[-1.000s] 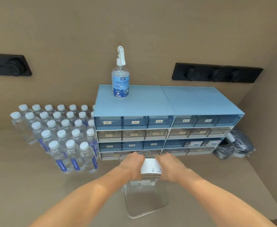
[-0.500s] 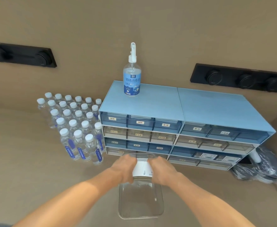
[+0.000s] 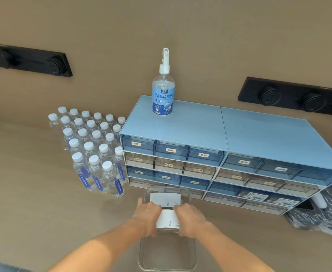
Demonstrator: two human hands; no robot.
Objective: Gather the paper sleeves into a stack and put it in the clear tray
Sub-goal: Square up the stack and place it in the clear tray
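Observation:
A clear plastic tray [image 3: 192, 258] lies lengthwise on the tan counter in front of me. Inside its far end lies a white stack of paper sleeves [image 3: 165, 198]. A second white stack of paper sleeves [image 3: 167, 219] is held over the tray's middle, gripped on its left side by my left hand [image 3: 147, 216] and on its right side by my right hand [image 3: 189, 217]. My fingers hide the stack's side edges, and whether it touches the tray floor cannot be told.
A blue drawer cabinet [image 3: 230, 130] stands right behind the tray, with a spray bottle [image 3: 163, 93] on top. Several water bottles [image 3: 94, 150] crowd the left. Black plastic bags [image 3: 322, 214] lie at the right. Black socket strips [image 3: 298, 97] line the wall.
My view has shifted, so the cabinet sits further right. Both hands drew the held stack back toward me over the tray, and a second white stack now shows at the tray's far end.

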